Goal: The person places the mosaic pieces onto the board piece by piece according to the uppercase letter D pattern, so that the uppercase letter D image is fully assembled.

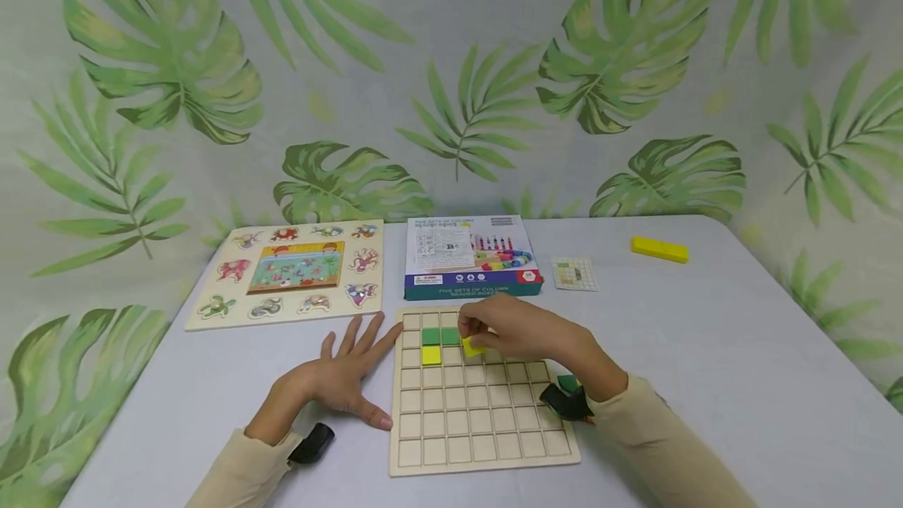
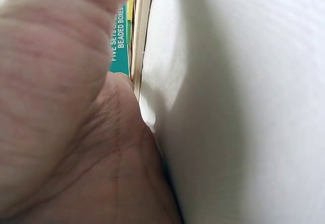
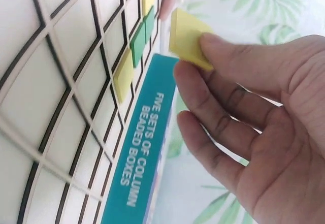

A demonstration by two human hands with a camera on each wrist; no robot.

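Note:
A yellow square tile (image 3: 188, 38) is pinched between the thumb and fingers of my right hand (image 1: 525, 328), over the upper part of a wooden grid board (image 1: 487, 449). In the right wrist view, two green tiles (image 3: 138, 43) lie in a line on the board, with a yellow tile (image 3: 123, 75) at the near end and another yellow tile (image 1: 431, 355) toward the left hand. Fingers spread, my left hand (image 1: 342, 375) rests at the board's left edge, its index fingertip by the upper corner and thumb tip lower down.
Behind the board stands a beaded-boxes carton (image 1: 469, 257), with a small pattern card (image 1: 574, 273) to its right. A sea-animal puzzle board (image 1: 219, 277) lies back left, and a yellow bar (image 1: 659, 249) back right. Green pieces (image 1: 567, 382) show partly beneath my right wrist.

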